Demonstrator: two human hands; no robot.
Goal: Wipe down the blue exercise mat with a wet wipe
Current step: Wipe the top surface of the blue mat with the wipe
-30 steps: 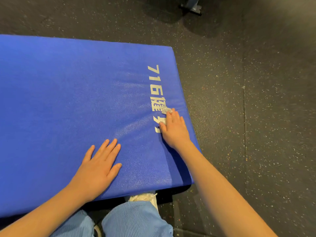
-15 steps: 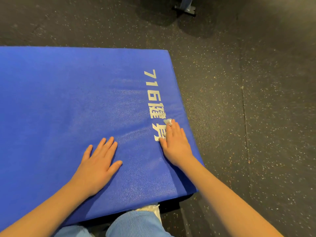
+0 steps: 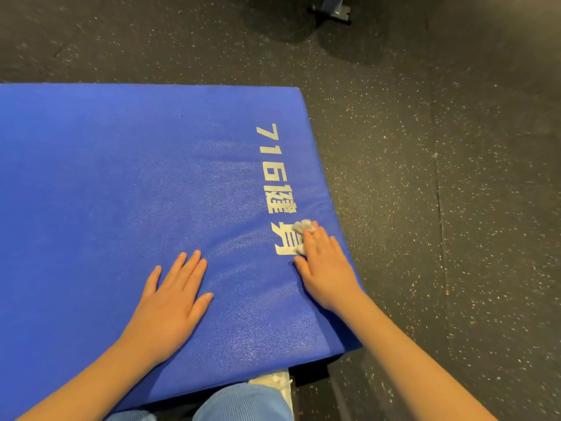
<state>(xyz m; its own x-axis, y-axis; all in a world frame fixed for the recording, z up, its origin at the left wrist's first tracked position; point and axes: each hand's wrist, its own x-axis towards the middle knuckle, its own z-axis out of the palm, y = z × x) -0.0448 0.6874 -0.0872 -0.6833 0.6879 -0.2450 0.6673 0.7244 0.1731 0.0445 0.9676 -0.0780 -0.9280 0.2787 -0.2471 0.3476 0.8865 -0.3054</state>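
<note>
Blue foam is filling most of the head view: the blue exercise mat is lying flat on the dark speckled floor, stretching away ahead of both hands and off to their left. The right hand is pressing a crumpled wet wipe onto the mat with straight, close-set fingers. The wipe is peeking out past the fingertips, over the lowest of the white lettering, and the mat's right edge is running just beside the little finger.

Wiping is the step in hand. Judging by where the hand is sitting, only this near right corner is being worked, and the broad stretch beyond and left of the left hand is probably waiting. The next move is calling for sliding strokes under steady downward pressure, keeping the wipe trapped beneath the fingers.

The left hand is lying palm down on the mat, fingers slightly spread, holding nothing, bracing near the right hand's thumb side. Both forearms are reaching forward from the lower edge.
</note>
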